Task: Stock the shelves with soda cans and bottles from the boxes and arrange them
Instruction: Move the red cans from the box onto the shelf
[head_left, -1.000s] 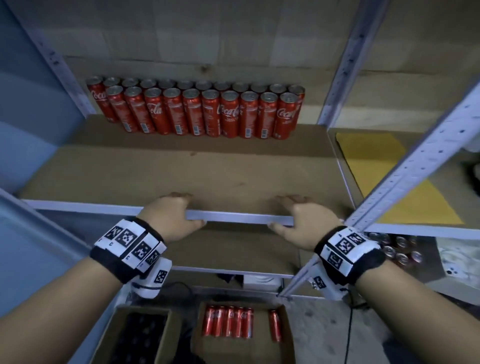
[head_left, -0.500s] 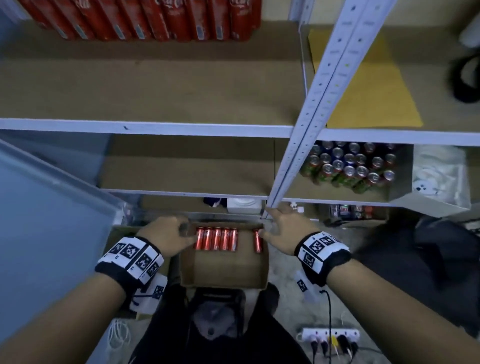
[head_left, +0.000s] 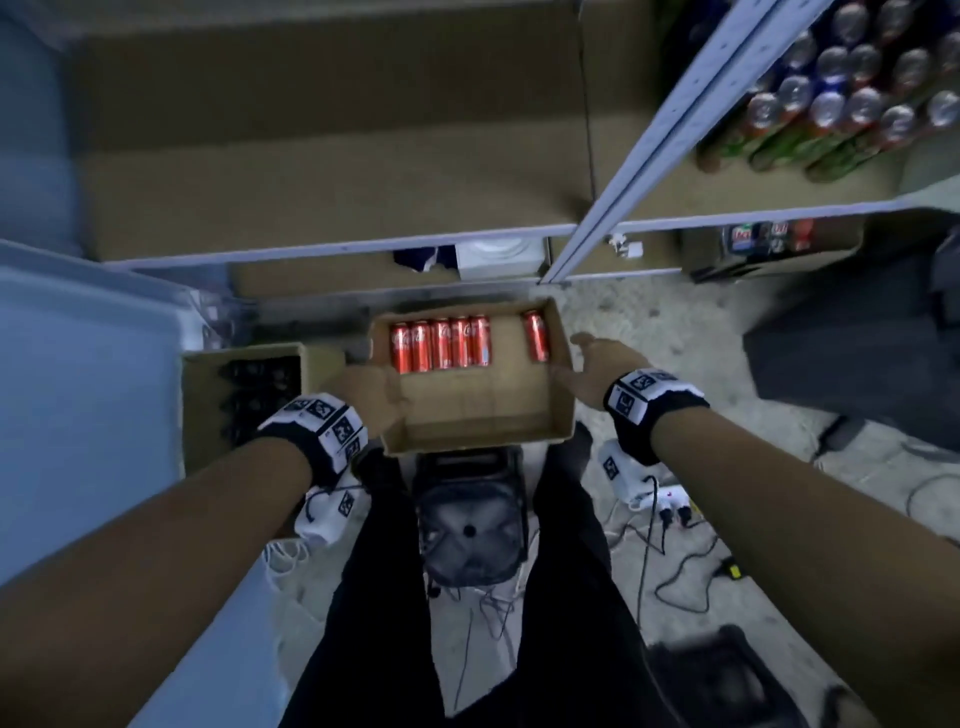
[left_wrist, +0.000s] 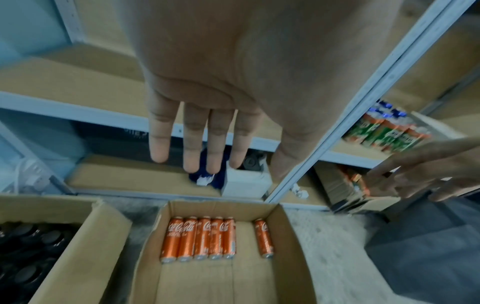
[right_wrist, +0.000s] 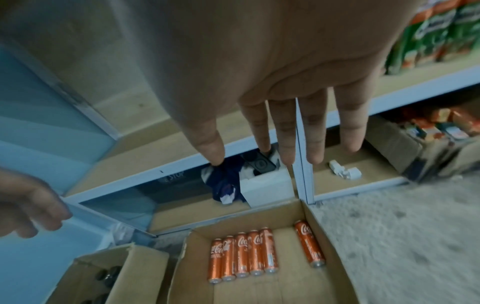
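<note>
From the head view, an open box (head_left: 475, 415) is seen on the floor below the shelf (head_left: 337, 244), and six cans (head_left: 441, 344) lie on their sides along the box's far wall: five packed side by side toward its far left, one can alone (head_left: 536, 335) near its far right corner. The left hand (head_left: 374, 397) is held over the box's left wall and the right hand (head_left: 597, 371) over its right wall; both are seen empty, fingers out, nothing grasped. A second box (head_left: 208, 395) with dark bottles (head_left: 260, 389) is set just left of the first box. From the left wrist view, the left hand (left_wrist: 221, 82) is shown flat and released above the box (left_wrist: 291, 236), fingers (left_wrist: 192, 148) straight, with the row of five cans (left_wrist: 198, 239) below it and the single can (left_wrist: 263, 238) apart to the right; the right hand (left_wrist: 426, 170) is seen spread at the box's right. From the right wrist view, the right hand (right_wrist: 272, 72) is likewise seen released, fingers (right_wrist: 315, 133) straight above the box (right_wrist: 327, 232), the lone can (right_wrist: 309, 243) nearest beneath it and the row (right_wrist: 242, 257) to the left. The cans are judged to be stiff, smooth and somewhat slippery, moderately heavy if full, and prone to rolling where they lie. A wrap round the middle of the barrel is judged the surest hold, the lone can being the easiest to reach round, since the packed ones leave no finger room between them.
</note>
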